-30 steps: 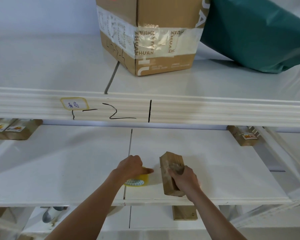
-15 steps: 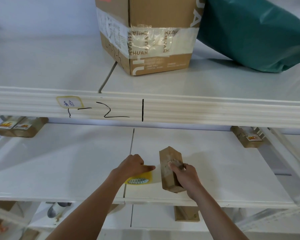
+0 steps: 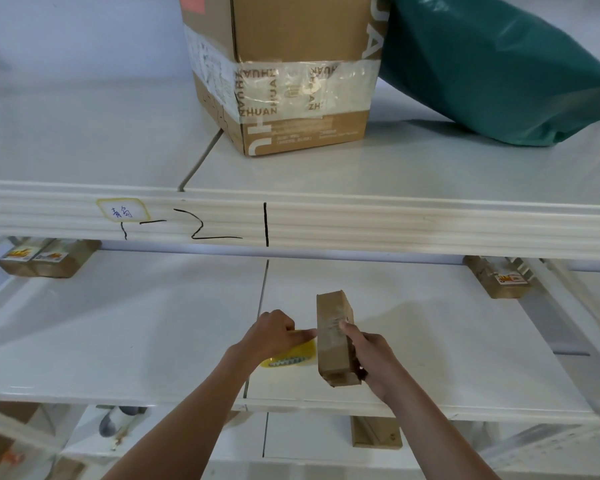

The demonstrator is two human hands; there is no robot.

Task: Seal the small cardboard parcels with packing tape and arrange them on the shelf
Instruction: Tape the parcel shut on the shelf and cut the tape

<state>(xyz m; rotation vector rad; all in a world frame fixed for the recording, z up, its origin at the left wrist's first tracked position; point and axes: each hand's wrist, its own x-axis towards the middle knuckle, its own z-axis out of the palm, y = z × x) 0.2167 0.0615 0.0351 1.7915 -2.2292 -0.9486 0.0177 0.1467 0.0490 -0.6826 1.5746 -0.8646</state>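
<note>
A small brown cardboard parcel (image 3: pixel 334 336) stands on its long edge on the white middle shelf (image 3: pixel 118 327). My right hand (image 3: pixel 368 355) grips its right side, the forefinger lying across the clear tape on top. My left hand (image 3: pixel 274 332) is closed over a yellow roll of packing tape (image 3: pixel 293 356) just left of the parcel, thumb reaching toward the parcel's side. Two taped parcels (image 3: pixel 45 259) lie at the shelf's far left and another parcel (image 3: pixel 497 278) at the far right.
On the upper shelf (image 3: pixel 84 140) stand a large taped cardboard box (image 3: pixel 291 74) and a green plastic bag (image 3: pixel 499 64). The shelf's front rail (image 3: pixel 395 223) carries a label and pen marks. A flat cardboard piece (image 3: pixel 374 431) lies on the shelf below.
My right hand slid back along the parcel, its forefinger now resting on the taped top. The parcel has tipped a little more upright. My left hand stays on the tape roll.
</note>
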